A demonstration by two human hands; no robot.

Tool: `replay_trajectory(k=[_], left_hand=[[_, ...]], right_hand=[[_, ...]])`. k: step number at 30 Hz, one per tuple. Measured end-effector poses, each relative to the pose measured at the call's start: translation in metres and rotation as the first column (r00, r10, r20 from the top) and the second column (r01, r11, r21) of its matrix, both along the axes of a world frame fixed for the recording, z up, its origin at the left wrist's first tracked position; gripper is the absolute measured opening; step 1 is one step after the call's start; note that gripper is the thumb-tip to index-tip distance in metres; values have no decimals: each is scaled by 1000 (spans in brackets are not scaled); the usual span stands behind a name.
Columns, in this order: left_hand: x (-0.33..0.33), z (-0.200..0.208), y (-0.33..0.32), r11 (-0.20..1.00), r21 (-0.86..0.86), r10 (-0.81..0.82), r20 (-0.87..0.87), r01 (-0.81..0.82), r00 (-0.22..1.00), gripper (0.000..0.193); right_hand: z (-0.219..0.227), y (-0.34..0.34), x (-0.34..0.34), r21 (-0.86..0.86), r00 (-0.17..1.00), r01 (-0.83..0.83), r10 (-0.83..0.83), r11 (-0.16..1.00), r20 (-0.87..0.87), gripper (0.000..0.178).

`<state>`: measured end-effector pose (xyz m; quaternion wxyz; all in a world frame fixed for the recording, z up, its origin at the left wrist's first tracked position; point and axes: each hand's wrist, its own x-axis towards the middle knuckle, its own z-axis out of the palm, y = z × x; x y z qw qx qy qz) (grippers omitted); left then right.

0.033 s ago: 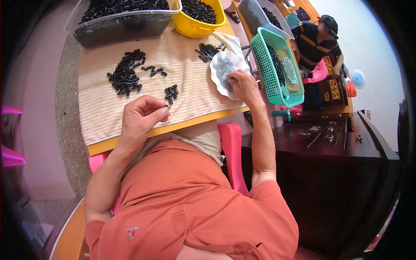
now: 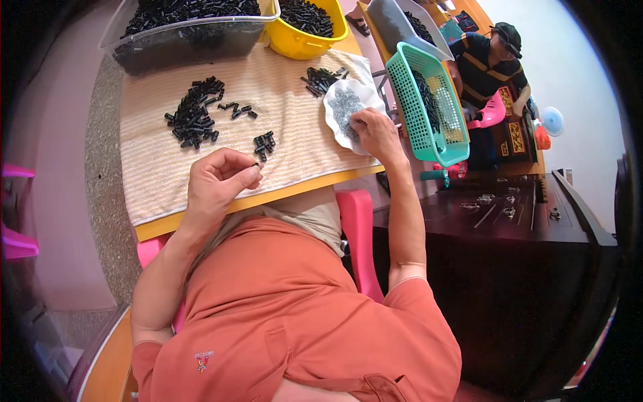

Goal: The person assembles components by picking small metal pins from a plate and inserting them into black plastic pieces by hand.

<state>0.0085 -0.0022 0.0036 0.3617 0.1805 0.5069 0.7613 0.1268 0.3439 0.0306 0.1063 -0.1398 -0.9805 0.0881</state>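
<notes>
My left hand is above the near edge of the towel, its thumb and fingertips pinched on a small black plastic part, mostly hidden by them. Just beyond it lies a small cluster of black parts. My right hand reaches into a white scalloped dish of small shiny grey pieces. Its fingers are closed at the pieces; what they hold, if anything, is hidden. A larger pile of black tube-like parts spreads at the left, and a smaller pile lies beside the dish.
A clear bin and a yellow basin, both full of black parts, stand at the back of the striped towel. At the right are a green basket and a grey bin. Another person sits beyond them.
</notes>
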Motion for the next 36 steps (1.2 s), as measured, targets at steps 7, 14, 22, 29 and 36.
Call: replay_trajectory(k=[7,14,22,29,36], left_hand=[[1,7,0,998,-57,39,-28,-40,999,8],[1,4,-1,999,-32,40,-13,-41,999,8],[2,4,0,998,-50,36,-27,-37,999,9],[4,6,1,999,-43,30,-24,-31,999,7],[4,6,1,999,-48,19,-12,-20,1000,7]], right_hand=[[-5,0,3,-18,993,61,-62,998,-96,13],[-3,2,13,-127,947,49,-87,991,-310,13],[3,0,24,-219,912,57,-140,974,-385,15],[2,-1,33,-311,868,77,-217,947,-446,13],[7,-7,37,-422,852,65,-270,905,-449,14]])
